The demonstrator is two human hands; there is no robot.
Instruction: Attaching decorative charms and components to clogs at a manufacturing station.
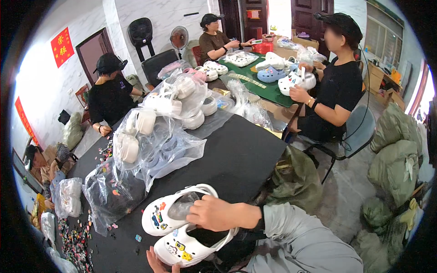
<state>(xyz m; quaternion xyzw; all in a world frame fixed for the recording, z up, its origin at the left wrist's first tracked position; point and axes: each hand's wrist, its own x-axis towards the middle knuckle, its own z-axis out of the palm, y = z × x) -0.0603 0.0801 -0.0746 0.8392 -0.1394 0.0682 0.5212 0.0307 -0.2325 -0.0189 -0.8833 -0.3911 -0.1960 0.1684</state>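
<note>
Charms already dot both white clogs [180, 227] under the right hand [217, 213], whose fingers press clear wadding [182, 207] into one, left hand [157, 263] open just below, while bagged clogs [154, 136] beyond remain untouched.

Wall signs: you see a red diamond paper sign [62, 46] upper left, a red strip banner [24, 119] below.
Bags: clear plastic bags [157, 136] crowd your black counter [241, 154].

Bright, even daylight, strongest from blown-out doorway top centre & windows at right. Soft shadows only under white foam clogs [180, 213] on matte black table [236, 159]. Glare on clear plastic bags [159, 145]. Heavy fisheye bending, dark vignette at rim; far faces blurred.
</note>
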